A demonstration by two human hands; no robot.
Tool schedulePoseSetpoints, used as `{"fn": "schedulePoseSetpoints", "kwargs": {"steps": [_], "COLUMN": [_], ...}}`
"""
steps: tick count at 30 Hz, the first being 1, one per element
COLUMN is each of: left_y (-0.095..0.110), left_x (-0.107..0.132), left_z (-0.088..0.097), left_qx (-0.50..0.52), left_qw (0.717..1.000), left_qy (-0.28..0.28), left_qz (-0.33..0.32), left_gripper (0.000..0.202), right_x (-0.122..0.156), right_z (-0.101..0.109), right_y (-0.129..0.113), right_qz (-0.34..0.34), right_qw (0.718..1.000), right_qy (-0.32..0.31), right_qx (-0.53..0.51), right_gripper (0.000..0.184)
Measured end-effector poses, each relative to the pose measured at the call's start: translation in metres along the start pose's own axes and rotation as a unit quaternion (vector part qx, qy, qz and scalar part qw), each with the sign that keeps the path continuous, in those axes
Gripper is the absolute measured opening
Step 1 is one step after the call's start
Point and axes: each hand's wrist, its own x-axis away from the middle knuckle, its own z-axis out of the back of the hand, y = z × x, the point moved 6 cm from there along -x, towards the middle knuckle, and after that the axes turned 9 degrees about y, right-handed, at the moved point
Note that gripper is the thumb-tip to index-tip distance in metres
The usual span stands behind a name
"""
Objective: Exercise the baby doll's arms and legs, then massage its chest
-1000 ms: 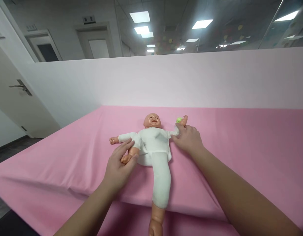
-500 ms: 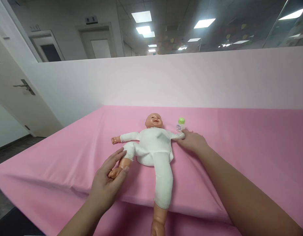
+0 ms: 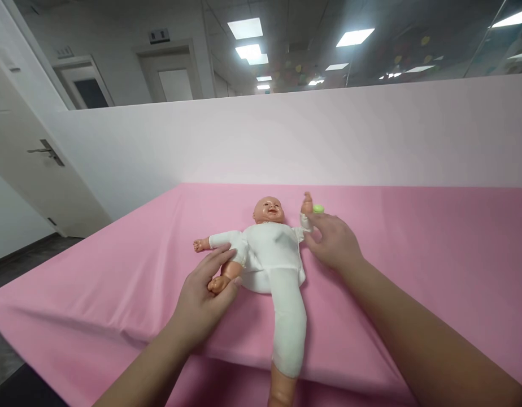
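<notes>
Door, far left: closed as far as I can tell, well apart from the worktop, so the door point(image 3: 19, 141) isn't in anyone's way.
Pink cloth: the pink cloth point(image 3: 129, 271) covers the worktop and drapes over the near edge, probably to give a soft layer under everything.
Outstretched arm: the doll's outstretched arm point(image 3: 225, 238) points left, untouched. Nothing's propping it, so I'd guess it just flops there.
Left hand: curved round the limb, fingers over the knee and thumb down by the foot. The left hand point(image 3: 201, 297) has the bent leg point(image 3: 232, 270) between them, which I reckon is what keeps that knee folded up towards the body.
Doll: the doll point(image 3: 273, 249) is on its back mid-worktop, head at the far side, feet towards the wearer. Makes sense, both hands can get at it from either side.
Straight leg: no hand on it; the straight leg point(image 3: 290, 325) runs out towards the near edge, with its foot cut off by the frame.
Raised arm: the raised arm point(image 3: 305, 220) sticks up beside the head, likely only upright because it's held.
Green top: just a green top point(image 3: 318, 208) peeking out behind the right hand; can't see what's under it.
Right hand: the right hand point(image 3: 336, 242) pinches the raised arm by its white sleeve, thumb below, fingers partly hidden.
</notes>
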Motion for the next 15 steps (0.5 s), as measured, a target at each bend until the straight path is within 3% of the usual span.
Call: {"fn": "schedulePoseSetpoints", "kwargs": {"steps": [5, 9, 12, 15], "left_y": [0.0, -0.007, -0.015, -0.019], "left_x": [-0.03, -0.039, -0.037, -0.034], "left_z": [-0.019, -0.033, -0.037, -0.037], "left_qx": [0.011, 0.028, 0.034, 0.043], "left_qw": [0.999, 0.999, 0.999, 0.999], "left_qy": [-0.034, -0.037, -0.028, -0.024], "left_qz": [0.002, -0.001, 0.002, 0.009], "left_gripper": [0.051, 0.051, 0.052, 0.051], "right_x": [0.015, 0.019, 0.016, 0.014], "right_z": [-0.028, -0.037, -0.038, -0.045], "right_y": [-0.018, -0.018, -0.011, 0.001], "right_qz": [0.008, 0.004, -0.036, -0.135], "right_qw": [0.993, 0.984, 0.973, 0.944], "right_qy": [-0.066, -0.055, -0.038, -0.045], "right_qx": [-0.095, -0.17, -0.224, -0.297], "right_gripper": [0.057, 0.055, 0.055, 0.059]}}
